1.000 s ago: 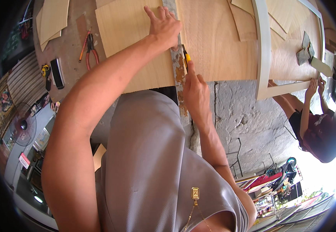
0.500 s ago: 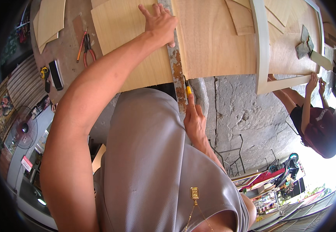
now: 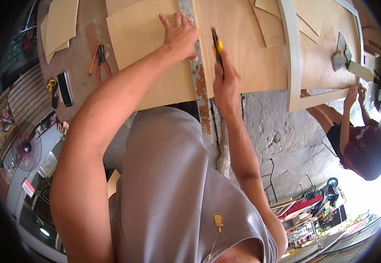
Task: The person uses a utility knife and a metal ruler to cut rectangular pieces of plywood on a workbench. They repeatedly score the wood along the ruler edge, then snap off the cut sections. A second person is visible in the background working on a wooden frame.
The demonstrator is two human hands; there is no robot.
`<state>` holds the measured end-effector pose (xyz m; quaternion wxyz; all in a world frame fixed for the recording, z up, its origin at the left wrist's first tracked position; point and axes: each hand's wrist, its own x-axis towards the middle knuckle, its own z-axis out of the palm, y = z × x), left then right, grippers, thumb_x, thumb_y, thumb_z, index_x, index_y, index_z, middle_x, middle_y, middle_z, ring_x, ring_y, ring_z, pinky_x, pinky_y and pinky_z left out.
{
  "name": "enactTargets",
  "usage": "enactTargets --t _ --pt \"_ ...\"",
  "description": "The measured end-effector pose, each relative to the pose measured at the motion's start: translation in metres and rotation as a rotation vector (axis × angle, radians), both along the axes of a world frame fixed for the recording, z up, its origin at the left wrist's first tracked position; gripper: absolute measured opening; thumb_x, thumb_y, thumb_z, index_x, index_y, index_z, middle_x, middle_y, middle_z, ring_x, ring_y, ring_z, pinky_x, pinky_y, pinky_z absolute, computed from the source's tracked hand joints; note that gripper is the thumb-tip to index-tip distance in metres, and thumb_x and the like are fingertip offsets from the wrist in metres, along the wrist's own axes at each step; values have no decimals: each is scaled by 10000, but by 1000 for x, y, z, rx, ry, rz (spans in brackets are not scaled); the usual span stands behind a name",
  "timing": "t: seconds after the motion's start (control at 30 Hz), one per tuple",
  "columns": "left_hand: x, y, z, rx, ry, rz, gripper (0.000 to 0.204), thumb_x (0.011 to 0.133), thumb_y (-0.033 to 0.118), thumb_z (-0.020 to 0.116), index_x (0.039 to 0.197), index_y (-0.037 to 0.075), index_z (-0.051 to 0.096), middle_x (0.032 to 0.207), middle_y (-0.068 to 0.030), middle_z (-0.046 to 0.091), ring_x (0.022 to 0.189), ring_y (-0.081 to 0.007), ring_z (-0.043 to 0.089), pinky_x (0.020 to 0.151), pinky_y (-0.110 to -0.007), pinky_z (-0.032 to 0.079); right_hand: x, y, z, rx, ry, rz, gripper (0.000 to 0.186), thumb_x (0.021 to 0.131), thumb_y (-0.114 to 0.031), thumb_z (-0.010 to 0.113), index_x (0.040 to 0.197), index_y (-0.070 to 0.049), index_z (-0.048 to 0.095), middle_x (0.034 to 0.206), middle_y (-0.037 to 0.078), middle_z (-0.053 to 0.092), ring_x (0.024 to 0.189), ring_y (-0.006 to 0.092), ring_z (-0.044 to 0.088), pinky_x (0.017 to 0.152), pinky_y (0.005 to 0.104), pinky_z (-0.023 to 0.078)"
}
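One left hand [image 3: 180,37] splayed across a worn metal strip [image 3: 201,85] and pale plywood [image 3: 149,44] on the desk [image 3: 77,57], right hand [image 3: 227,85] wrapped around a yellow-and-black cutter [image 3: 218,47], over the board [image 3: 252,61] just right of the strip

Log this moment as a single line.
left hand: on metal strip and plywood | right hand: holding cutter | nearby: pliers, pencil, phone | other person: by white frame

L fingers [image 3: 177,19] on metal strip [image 3: 202,87], R fingers [image 3: 227,62] w/ yel. cutter [image 3: 219,46]
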<state>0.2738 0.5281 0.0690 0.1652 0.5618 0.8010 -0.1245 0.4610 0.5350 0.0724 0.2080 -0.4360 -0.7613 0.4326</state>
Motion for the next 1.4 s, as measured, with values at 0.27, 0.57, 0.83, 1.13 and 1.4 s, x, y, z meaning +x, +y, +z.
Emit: enactTargets --t 0.27,0.57,0.83,1.13,1.4 --pt "-2 5 17 -106 -67 21 913 511 359 913 1256 -53 582 1388 -242 489 1363 -398 328 1037 -787 195 -112 76 -50 180 98 77 377 895 -54 538 1270 -18 553 714 259 629 647 428 629 565 491 488" --pt "-3 8 17 -193 -64 24 1090 507 428 908 1376 -57 465 1433 -240 430 1399 -377 281 1051 -768 196 -127 86 -102 266 133 80 421 892 -73 573 1311 -110 586 738 257 635 623 397 636 545 458 488" --pt "-4 -1 7 -43 -5 -47 721 524 391 902 1146 82 707 1381 -171 517 1357 -386 324 1024 -790 211 -120 82 -33 -116 -162 162 354 878 -63 552 1222 -89 632 824 239 650 743 369 658 629 478 501" --pt "-4 -1 -2 -8 79 -48 823 514 413 903 1179 -8 662 1397 -222 504 1337 -393 373 1018 -797 212 -48 21 7 79 -121 204 394 882 -13 539 1274 15 570 738 300 610 682 445 635 582 485 485" --pt "-5 7 19 -155 -28 -49 1145 476 456 913 1349 -126 453 1419 -319 430 1390 -399 336 1027 -783 208 21 -39 31 -13 -346 220 479 895 -6 561 1370 3 497 717 251 585 620 418 604 547 467 472"
